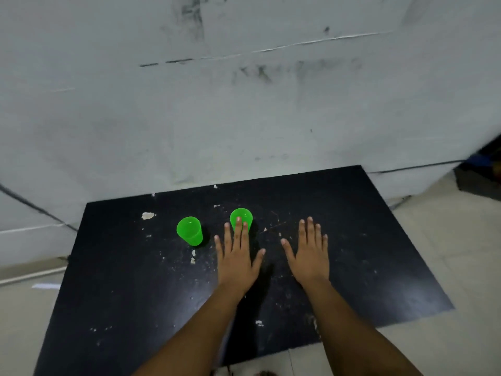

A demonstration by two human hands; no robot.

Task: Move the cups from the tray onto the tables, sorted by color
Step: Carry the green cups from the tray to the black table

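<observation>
Two bright green cups stand upright on a black table (366, 253). One green cup (189, 230) is left of centre, the other green cup (242, 214) stands a little to its right and farther back. My left hand (236, 256) is stretched flat above the table, fingers straight, its fingertips overlapping the right-hand cup in view; whether they touch it I cannot tell. My right hand (307, 253) lies spread and flat to the right, holding nothing. No tray is in view.
The black table top is scuffed with pale chips and specks. A stained white wall (244, 104) rises directly behind it. Pale floor tiles (461, 267) lie to the right and left. A dark object (479, 175) sits on the floor at the far right.
</observation>
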